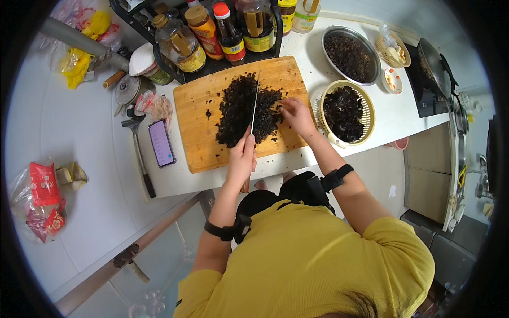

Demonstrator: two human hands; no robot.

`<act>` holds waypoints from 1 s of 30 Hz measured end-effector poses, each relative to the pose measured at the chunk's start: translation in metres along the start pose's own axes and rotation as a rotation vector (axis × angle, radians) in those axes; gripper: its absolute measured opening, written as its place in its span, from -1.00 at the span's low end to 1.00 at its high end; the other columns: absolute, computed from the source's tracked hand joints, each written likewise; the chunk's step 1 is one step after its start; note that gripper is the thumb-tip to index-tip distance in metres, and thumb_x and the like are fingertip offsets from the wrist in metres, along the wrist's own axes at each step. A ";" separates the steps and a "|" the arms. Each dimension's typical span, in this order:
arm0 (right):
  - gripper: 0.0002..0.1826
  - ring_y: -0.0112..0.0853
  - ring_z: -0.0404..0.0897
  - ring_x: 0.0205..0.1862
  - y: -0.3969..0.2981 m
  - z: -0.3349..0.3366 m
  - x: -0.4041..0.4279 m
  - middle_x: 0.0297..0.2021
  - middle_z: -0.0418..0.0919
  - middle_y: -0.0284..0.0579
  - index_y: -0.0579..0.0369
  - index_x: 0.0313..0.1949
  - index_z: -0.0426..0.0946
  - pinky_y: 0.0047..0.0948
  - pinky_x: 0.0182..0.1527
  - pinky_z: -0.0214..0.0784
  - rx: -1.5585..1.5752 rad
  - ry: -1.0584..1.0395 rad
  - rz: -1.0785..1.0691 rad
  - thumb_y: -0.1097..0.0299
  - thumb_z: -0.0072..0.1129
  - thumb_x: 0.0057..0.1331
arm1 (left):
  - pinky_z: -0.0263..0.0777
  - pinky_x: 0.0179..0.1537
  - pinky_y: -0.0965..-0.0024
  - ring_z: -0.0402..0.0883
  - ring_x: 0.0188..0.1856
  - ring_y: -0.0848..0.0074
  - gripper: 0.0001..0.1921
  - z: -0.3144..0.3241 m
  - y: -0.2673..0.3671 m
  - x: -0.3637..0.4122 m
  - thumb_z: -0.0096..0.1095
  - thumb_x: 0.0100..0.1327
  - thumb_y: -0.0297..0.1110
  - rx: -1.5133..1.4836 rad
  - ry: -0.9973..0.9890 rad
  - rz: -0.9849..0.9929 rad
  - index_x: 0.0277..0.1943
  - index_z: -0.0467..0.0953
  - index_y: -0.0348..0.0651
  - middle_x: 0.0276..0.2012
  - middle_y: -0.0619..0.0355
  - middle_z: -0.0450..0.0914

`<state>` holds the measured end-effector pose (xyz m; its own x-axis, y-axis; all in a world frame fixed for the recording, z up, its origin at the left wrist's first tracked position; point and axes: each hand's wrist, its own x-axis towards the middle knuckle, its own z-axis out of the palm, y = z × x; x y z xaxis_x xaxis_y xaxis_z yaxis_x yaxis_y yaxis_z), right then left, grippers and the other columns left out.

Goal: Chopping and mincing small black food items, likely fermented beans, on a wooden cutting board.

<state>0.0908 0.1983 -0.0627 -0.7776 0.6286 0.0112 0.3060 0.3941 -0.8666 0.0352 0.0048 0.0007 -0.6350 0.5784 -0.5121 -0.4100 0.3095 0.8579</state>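
My left hand [242, 156] grips a kitchen knife [255, 97], its blade seen almost edge-on and pointing away from me. Part of the wooden handle shows below that hand. The blade stands in a heap of finely chopped black wood ear fungus [237, 111] on a wooden cutting board [199, 147]. At the heap's right edge is my right hand [296, 114], fingers bent and slightly apart, with the fingertips at loose bits. Nothing shows held in it. Larger fungus pieces [344, 113] fill a cream plastic colander [370, 119] to the right of the board.
Behind the colander, a steel bowl [375, 65] holds dark chopped material. A small dish [393, 80] and basket [385, 47] sit near a cooktop [427, 95] with a pan. Sauce bottles [230, 39] crowd a black rack behind the board. A phone [162, 143] lies at its left.
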 end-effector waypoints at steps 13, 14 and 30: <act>-0.50 -0.22 0.25 0.09 -0.024 0.026 -0.021 0.00 0.32 -0.14 -0.10 -0.01 0.38 -0.04 0.20 -0.07 -0.300 -0.416 -0.777 0.19 0.21 0.01 | 0.07 -0.76 0.65 0.11 -0.77 0.77 -0.60 -0.052 -0.008 -0.018 -0.20 0.34 -0.18 -0.024 0.311 0.005 0.18 0.25 -0.11 -0.73 0.36 0.17; -0.49 -0.24 0.21 0.12 -0.021 0.036 -0.029 0.02 0.30 -0.17 -0.16 0.01 0.36 0.00 0.24 -0.16 -0.317 -0.514 -0.839 0.16 0.19 0.01 | 0.07 -0.76 0.65 0.10 -0.77 0.77 -0.60 -0.059 -0.013 -0.017 -0.20 0.34 -0.17 -0.007 0.362 -0.003 0.18 0.25 -0.12 -0.73 0.36 0.16; -0.94 -0.28 0.38 -0.14 -0.006 0.019 0.021 -0.34 0.42 -0.26 -0.01 -0.41 0.53 -0.04 0.18 -0.05 -0.266 0.037 -0.374 0.37 0.15 0.07 | 0.12 -0.78 0.59 0.22 -0.79 0.67 -0.69 -0.007 -0.002 0.006 -0.18 0.32 -0.09 -0.057 0.156 -0.012 -0.35 0.33 -0.15 -0.72 0.26 0.28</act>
<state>0.0619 0.1968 -0.0668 -0.8430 0.4318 0.3209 0.1418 0.7537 -0.6417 0.0281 0.0024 -0.0048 -0.7219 0.4496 -0.5260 -0.4514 0.2701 0.8504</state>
